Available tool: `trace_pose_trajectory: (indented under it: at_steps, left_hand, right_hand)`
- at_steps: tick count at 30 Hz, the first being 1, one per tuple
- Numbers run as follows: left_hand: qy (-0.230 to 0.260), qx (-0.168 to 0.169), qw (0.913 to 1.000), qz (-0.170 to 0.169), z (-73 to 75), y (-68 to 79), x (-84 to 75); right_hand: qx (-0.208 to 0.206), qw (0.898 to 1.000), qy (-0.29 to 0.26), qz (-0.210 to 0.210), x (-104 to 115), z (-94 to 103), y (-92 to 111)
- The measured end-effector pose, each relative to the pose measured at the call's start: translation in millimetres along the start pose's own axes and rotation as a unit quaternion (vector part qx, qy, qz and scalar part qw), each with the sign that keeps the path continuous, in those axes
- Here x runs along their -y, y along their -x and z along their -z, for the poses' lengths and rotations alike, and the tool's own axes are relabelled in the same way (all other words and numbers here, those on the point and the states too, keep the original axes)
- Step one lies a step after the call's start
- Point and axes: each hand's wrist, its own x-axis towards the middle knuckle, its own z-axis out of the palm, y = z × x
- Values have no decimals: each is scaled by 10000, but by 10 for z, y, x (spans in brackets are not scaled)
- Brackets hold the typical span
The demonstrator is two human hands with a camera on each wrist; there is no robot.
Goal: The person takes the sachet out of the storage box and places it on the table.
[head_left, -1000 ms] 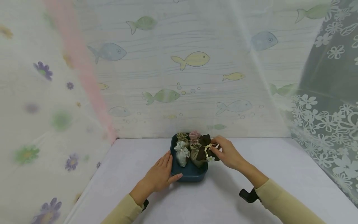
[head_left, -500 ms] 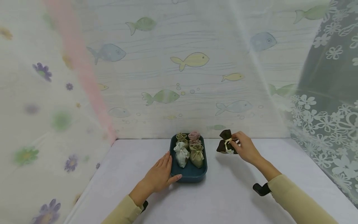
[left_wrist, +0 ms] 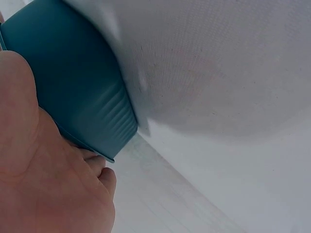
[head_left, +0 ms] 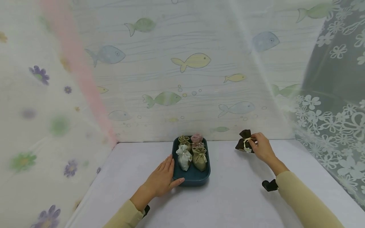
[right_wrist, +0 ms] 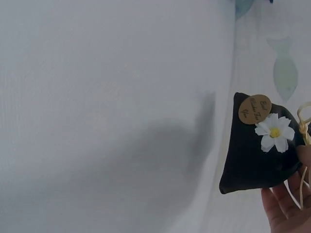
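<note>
Pinched at its tied neck, a dark brown drawstring pouch (head_left: 242, 144) hangs from my right hand (head_left: 263, 147) above the table's back right part. In the right wrist view that pouch (right_wrist: 252, 160) shows a white flower, a round tan label and a pale cord. My left hand (head_left: 160, 178) rests with straight fingers along the left side of a dark blue tray (head_left: 191, 178), thumb over its front rim. Inside the tray stand a pale grey pouch (head_left: 184, 160), an olive pouch (head_left: 199, 161), a pink pouch (head_left: 197, 139) and another olive pouch (head_left: 183, 140) behind.
A white cloth covers the table (head_left: 228, 202). Behind it hangs a fish-print curtain (head_left: 159, 72), with a flower-print curtain (head_left: 37, 126) at the left and a lacy sheer curtain (head_left: 336, 126) at the right.
My right hand has carried the brown pouch from over the tray's right side to the right, above the table. The left hand has stayed at the tray.
</note>
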Motion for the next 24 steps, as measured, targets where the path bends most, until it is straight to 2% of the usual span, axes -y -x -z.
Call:
trace_pose_trajectory:
  at_steps: [9,17,21,24]
  left_hand:
    - [82,-6,10000,7,49,13,-36]
    - [194,16,9998,5,150,49,-98]
    - [271,-17,9996,-40,181,55,-105]
    - [260,-49,9996,-35,143,47,-95]
  right_hand:
    - [-92,9995,-214,-222,-159,-85,15]
    - [509,9973,-296,-447,-132,-143,47]
    - [551,9971,-303,-439,-109,-116,67]
    - [520,9977,-291,-338,-115,-93,100]
